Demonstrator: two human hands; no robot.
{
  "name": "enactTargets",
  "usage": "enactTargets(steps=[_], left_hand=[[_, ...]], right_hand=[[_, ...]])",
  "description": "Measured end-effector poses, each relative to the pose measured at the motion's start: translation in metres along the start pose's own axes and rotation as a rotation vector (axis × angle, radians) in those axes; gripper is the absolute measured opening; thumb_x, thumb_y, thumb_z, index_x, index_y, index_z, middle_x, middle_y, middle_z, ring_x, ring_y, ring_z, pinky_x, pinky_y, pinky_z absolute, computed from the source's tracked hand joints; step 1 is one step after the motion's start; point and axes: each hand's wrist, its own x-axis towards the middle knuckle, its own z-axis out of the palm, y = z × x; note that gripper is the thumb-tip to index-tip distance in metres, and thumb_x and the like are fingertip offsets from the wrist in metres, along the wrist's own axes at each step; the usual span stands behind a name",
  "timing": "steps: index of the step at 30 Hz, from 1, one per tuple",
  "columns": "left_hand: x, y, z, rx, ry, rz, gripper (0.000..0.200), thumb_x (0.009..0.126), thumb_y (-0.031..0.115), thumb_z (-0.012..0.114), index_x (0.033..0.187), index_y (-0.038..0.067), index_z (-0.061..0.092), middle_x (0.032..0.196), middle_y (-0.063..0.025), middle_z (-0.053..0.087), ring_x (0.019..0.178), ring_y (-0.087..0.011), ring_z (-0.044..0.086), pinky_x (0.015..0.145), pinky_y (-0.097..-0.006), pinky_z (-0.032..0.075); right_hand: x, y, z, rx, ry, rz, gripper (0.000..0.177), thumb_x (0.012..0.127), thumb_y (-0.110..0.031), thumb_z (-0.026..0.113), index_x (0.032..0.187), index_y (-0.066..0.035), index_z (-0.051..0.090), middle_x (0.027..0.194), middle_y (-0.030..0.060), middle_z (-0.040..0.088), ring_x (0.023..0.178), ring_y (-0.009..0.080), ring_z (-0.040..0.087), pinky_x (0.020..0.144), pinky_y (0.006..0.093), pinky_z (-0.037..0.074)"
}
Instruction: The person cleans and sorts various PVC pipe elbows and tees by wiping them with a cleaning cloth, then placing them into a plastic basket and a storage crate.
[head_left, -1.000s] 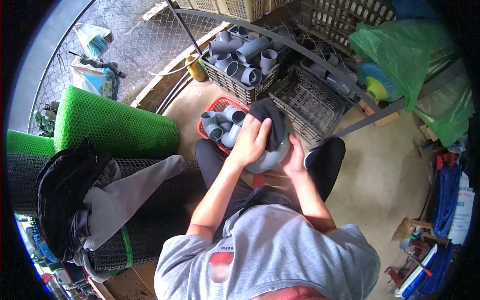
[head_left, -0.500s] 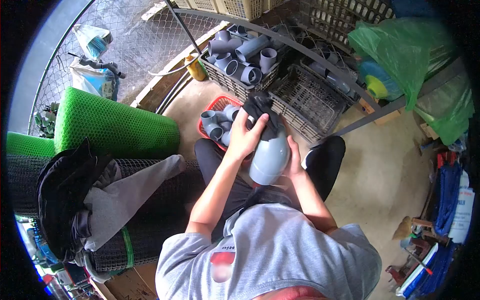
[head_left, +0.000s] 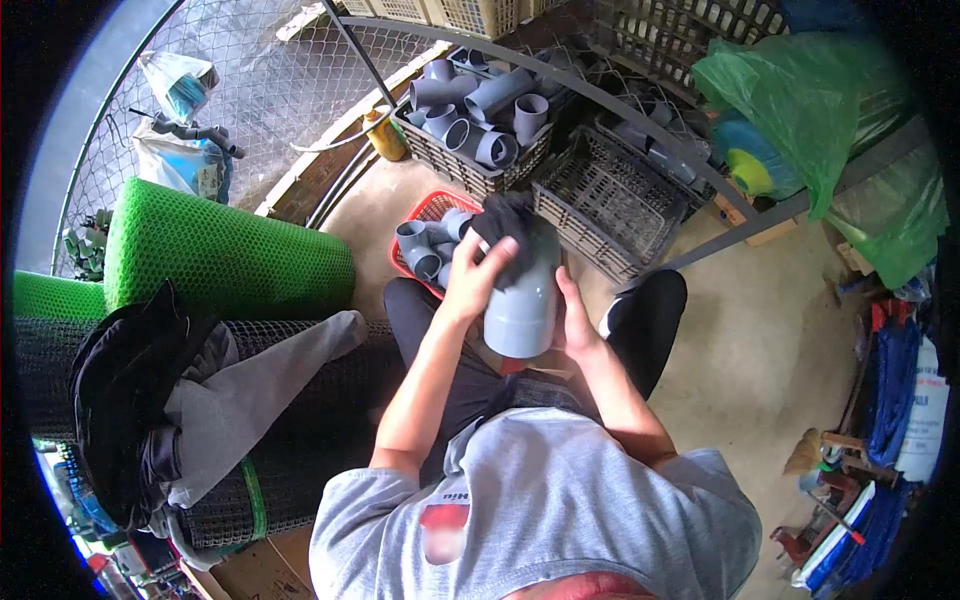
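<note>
Over there, the big grey pipe fitting point(head_left: 522, 318) sits above the seated person's lap, the left hand point(head_left: 470, 285) clamping a black cloth point(head_left: 507, 230) against it, the right hand point(head_left: 577, 325) gripping its other side, near the red basket point(head_left: 434, 207).

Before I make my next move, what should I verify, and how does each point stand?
1. Left hand has the black cloth: ok.
2. Cloth lies against the gray pipe fitting: ok.
3. Right hand supports the fitting's side: ok.
4. Fitting's inside is clean: cannot tell, hidden.
5. Red basket stands close by: ok.
6. Heaped crate has room below its rim: not ok.
</note>
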Motion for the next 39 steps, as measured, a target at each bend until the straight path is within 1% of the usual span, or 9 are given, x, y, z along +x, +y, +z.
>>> enactTargets(steps=[4, 8, 14, 17, 24, 27, 31, 36, 39], left_hand=[[-0.015, -0.008, 0.025, 0.041, 0.149, 0.0, 0.049, 0.096, 0.015, 0.069, 0.141, 0.002, 0.053, 0.135, -0.0092, 0.059, 0.127, -0.0228, 0.054, 0.11, -0.036, 0.041], [-0.035, 0.0, 0.027, 0.826, -0.136, 0.664, 0.06, 0.073, 0.025, 0.086, 0.126, 0.004, 0.066, 0.143, -0.0234, 0.051, 0.135, -0.0464, 0.047, 0.118, -0.0525, 0.035], [0.022, 0.047, 0.01, 0.928, -0.28, 0.615, 0.033, 0.079, 0.023, 0.075, 0.107, 0.006, 0.075, 0.119, -0.0166, 0.066, 0.115, -0.0374, 0.06, 0.1, -0.0446, 0.05], [0.034, 0.04, 0.02, 0.784, -0.208, 0.326, 0.029, 0.089, 0.021, 0.071, 0.112, 0.005, 0.073, 0.121, -0.0185, 0.065, 0.111, -0.0395, 0.061, 0.101, -0.0474, 0.049], [-0.021, -0.012, 0.059, 1.163, -0.211, 0.871, 0.026, 0.067, 0.024, 0.081, 0.082, 0.008, 0.067, 0.108, -0.0107, 0.059, 0.125, -0.0393, 0.053, 0.104, -0.0584, 0.044], [-0.04, -0.064, 0.029, 0.86, -0.096, 0.842, 0.035, 0.065, 0.021, 0.087, 0.093, 0.007, 0.071, 0.124, -0.0185, 0.06, 0.133, -0.0498, 0.048, 0.114, -0.0633, 0.033], [-0.058, -0.066, 0.055, 0.105, 0.207, 0.212, 0.085, 0.081, 0.021, 0.086, 0.149, 0.0, 0.039, 0.142, -0.0149, 0.054, 0.135, -0.0265, 0.048, 0.114, -0.0401, 0.039], [-0.025, -0.041, 0.011, -0.512, 0.25, -0.209, 0.054, 0.098, 0.035, 0.068, 0.138, 0.005, 0.051, 0.121, -0.0069, 0.064, 0.107, -0.018, 0.063, 0.096, -0.0367, 0.053], [-0.014, -0.02, -0.003, -0.11, 0.107, -0.13, 0.044, 0.098, 0.039, 0.071, 0.122, 0.004, 0.06, 0.108, -0.0048, 0.067, 0.094, -0.0125, 0.063, 0.086, -0.0305, 0.052]], right_hand=[[0.013, -0.026, 0.0, 0.133, 0.009, -0.054, 0.065, 0.105, -0.051, 0.049, 0.151, -0.005, 0.044, 0.139, 0.0103, 0.058, 0.124, 0.0197, 0.059, 0.105, 0.0369, 0.049], [0.01, -0.053, 0.015, 0.33, -0.12, -0.013, 0.068, 0.108, -0.055, 0.037, 0.154, -0.005, 0.04, 0.141, 0.0122, 0.059, 0.12, 0.0227, 0.065, 0.104, 0.0403, 0.054], [0.0, -0.039, 0.028, -0.753, 0.02, -0.521, 0.067, 0.114, -0.041, 0.023, 0.163, 0.002, 0.014, 0.168, 0.0216, 0.021, 0.157, 0.0309, 0.02, 0.127, 0.0406, 0.018], [0.002, -0.027, 0.021, -0.592, 0.115, -0.536, 0.072, 0.112, -0.048, 0.023, 0.164, 0.0, 0.013, 0.167, 0.0172, 0.025, 0.154, 0.0279, 0.026, 0.125, 0.0401, 0.022], [0.0, -0.038, -0.01, -0.78, 0.289, -0.734, 0.078, 0.11, -0.059, 0.025, 0.16, 0.002, 0.024, 0.151, 0.0158, 0.048, 0.138, 0.0241, 0.048, 0.117, 0.0367, 0.036], [0.004, -0.025, -0.021, -0.379, 0.387, -0.605, 0.065, 0.113, -0.043, 0.037, 0.159, 0.0, 0.023, 0.15, 0.0193, 0.046, 0.134, 0.0253, 0.05, 0.114, 0.0377, 0.038], [-0.01, -0.045, 0.033, -0.629, 0.533, -0.653, 0.068, 0.112, -0.033, 0.044, 0.162, -0.001, 0.01, 0.156, 0.0268, 0.036, 0.139, 0.0338, 0.046, 0.114, 0.0431, 0.039], [-0.003, -0.069, 0.039, -0.579, 0.123, -0.59, 0.102, 0.087, -0.023, 0.084, 0.16, -0.001, 0.016, 0.15, 0.0181, 0.043, 0.134, 0.0284, 0.051, 0.112, 0.042, 0.042], [0.014, -0.079, 0.014, -0.468, -0.057, -0.508, 0.093, 0.088, -0.026, 0.082, 0.157, -0.004, 0.023, 0.148, 0.0133, 0.046, 0.134, 0.0242, 0.047, 0.112, 0.0401, 0.041]])
